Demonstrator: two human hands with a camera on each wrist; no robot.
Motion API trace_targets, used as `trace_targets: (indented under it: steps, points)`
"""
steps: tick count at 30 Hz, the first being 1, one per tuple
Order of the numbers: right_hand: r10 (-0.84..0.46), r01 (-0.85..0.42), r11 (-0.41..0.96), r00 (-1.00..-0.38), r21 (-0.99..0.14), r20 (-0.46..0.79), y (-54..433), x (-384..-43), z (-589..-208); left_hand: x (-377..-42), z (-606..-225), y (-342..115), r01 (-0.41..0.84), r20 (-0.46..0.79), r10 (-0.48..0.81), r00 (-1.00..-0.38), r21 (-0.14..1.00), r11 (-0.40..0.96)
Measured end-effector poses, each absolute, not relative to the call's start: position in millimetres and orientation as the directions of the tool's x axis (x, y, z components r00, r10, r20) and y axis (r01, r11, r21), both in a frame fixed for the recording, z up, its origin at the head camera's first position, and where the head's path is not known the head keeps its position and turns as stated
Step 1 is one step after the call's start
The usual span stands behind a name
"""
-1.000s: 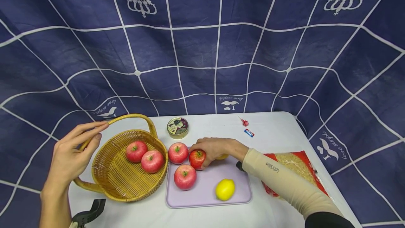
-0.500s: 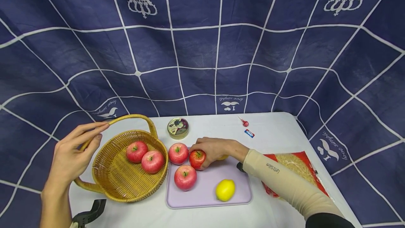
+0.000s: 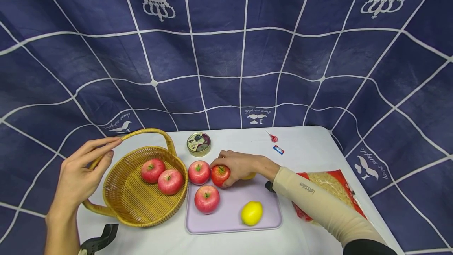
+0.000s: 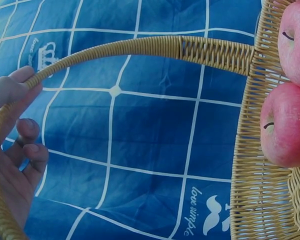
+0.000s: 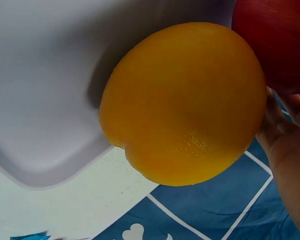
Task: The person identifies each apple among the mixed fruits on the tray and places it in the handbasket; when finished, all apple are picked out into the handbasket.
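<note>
My left hand (image 3: 83, 168) pinches the arched handle (image 4: 125, 47) of a round wicker basket (image 3: 141, 207) between thumb and fingers. Inside the basket lie two pink-red apples (image 3: 170, 182). Over the back left of a lilac tray (image 3: 233, 227), my right hand (image 3: 238, 167) grips a darker red apple (image 3: 220, 175), fingers behind it and thumb in front. Close on its left is a pink apple (image 3: 199, 172), and another pink apple (image 3: 207, 199) sits in front. A yellow-orange fruit (image 5: 185, 105) lies beside the held apple, mostly hidden under my wrist in the head view.
A lemon (image 3: 252, 213) lies at the tray's front right. Behind the tray stands a round tin (image 3: 198, 143). A lollipop (image 3: 273, 137) and a small blue-and-red packet (image 3: 278, 149) lie at the back. A red bag of pasta (image 3: 332, 186) is partly under my right forearm.
My right hand and the red apple in its grip have shifted very slightly up in the head view. The left hand keeps its place on the handle.
</note>
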State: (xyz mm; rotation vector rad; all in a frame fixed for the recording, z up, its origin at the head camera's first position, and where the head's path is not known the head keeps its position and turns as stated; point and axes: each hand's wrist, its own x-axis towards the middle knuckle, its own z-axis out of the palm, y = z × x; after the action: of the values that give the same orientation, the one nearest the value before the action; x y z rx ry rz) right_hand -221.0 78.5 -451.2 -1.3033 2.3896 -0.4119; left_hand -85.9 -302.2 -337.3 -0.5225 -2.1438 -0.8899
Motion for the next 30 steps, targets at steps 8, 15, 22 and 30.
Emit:
trace_targets:
  steps: [8, 15, 22, 30]
  points:
    - [-0.854, -0.688, 0.502, -0.49, -0.524, -0.174, 78.7, -220.3, -450.0, -85.7, -336.9, -302.0, 0.601, 0.766, 0.081, -0.637, 0.429, 0.674]
    - [-0.86, -0.679, 0.486, -0.485, -0.55, -0.16, 78.4, -219.1, -446.8, -85.4, -337.1, -302.4, 0.595, 0.762, 0.079, -0.642, 0.43, 0.679]
    - [-0.861, -0.678, 0.472, -0.491, -0.563, -0.132, 78.0, -219.5, -447.5, -85.0, -337.6, -302.9, 0.6, 0.766, 0.082, -0.637, 0.427, 0.676]
    - [-0.861, -0.666, 0.455, -0.498, -0.591, -0.101, 75.4, -217.8, -447.3, -85.4, -339.8, -303.9, 0.595, 0.761, 0.085, -0.644, 0.428, 0.68]
